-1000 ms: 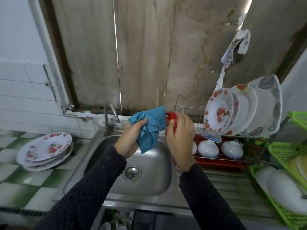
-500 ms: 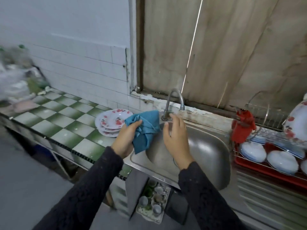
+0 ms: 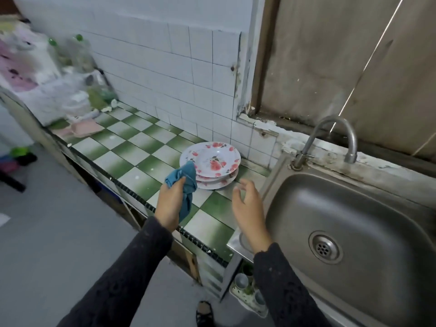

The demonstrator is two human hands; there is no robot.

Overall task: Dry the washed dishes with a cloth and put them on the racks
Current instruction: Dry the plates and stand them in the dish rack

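Head view: plates [image 3: 213, 159] lie just beyond right fingers [image 3: 248, 185]; left fingers [image 3: 176, 186] grip cloth [image 3: 187, 177]

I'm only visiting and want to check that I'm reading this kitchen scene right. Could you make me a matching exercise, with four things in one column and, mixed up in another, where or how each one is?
Things:
1. blue cloth
2. flowered plates
3. right hand
4. tap

Place or state:
a. stacked on the tiled counter
b. open, holding nothing
c. gripped by the left hand
d. standing at the back rim of the sink

Pairs: 1-c, 2-a, 3-b, 4-d
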